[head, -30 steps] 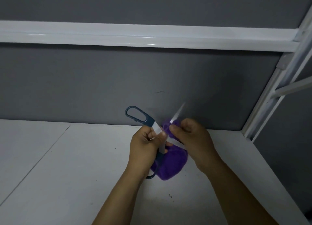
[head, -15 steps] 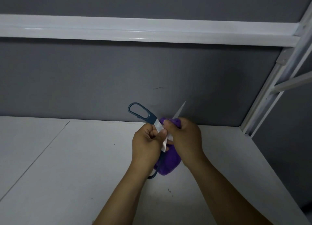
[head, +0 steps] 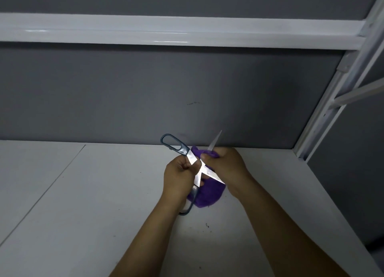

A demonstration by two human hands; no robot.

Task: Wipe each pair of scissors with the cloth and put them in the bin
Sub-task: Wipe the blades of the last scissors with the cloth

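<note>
A pair of scissors [head: 193,158] with dark blue handles and silver blades is spread open above the white desk. My left hand [head: 179,176] grips it near the pivot; one handle loop sticks up to the upper left, the other hangs below my wrist. My right hand [head: 224,164] holds a purple cloth [head: 207,195] bunched round one blade, whose tip pokes out above my fingers. The other blade crosses in front of the cloth, pointing right. No bin is in view.
The white desk [head: 93,204] runs to a grey partition wall [head: 145,89] behind. A white rail [head: 166,30] crosses the wall above. A white metal frame [head: 324,114] and a dark panel close off the right side.
My right hand with the cloth slid back along the blade toward the pivot, then out a little again. The scissors stayed spread open in my left hand.
</note>
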